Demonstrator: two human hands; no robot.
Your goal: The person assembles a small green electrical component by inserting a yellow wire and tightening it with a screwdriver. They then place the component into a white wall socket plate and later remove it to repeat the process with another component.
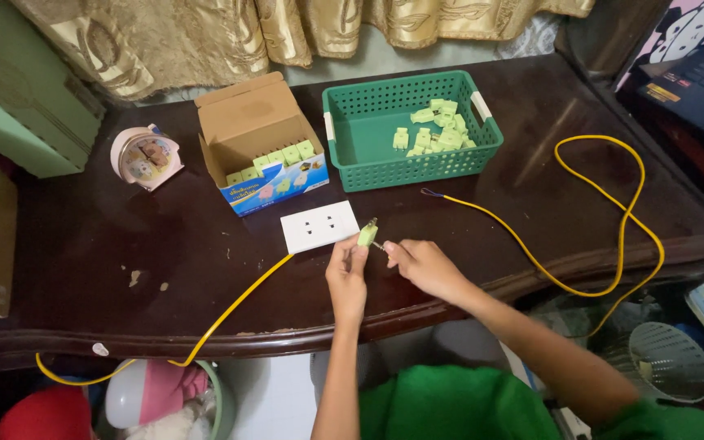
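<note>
My left hand [347,273] pinches a small light-green plug piece [367,234] just off the right end of a white socket plate [319,226] lying on the dark wooden table [107,244]. My right hand [421,265] is closed on a thin tool or wire end [378,245] that touches the green piece. A yellow wire [242,297] runs from under the socket plate to the table's front left edge. A second yellow wire [605,204] loops across the right side of the table.
A green plastic basket [368,130] with several green plug pieces stands at the back. An open cardboard box [258,143] of more pieces sits to its left, beside a pink alarm clock [145,156]. A laptop [702,77] is at the far right.
</note>
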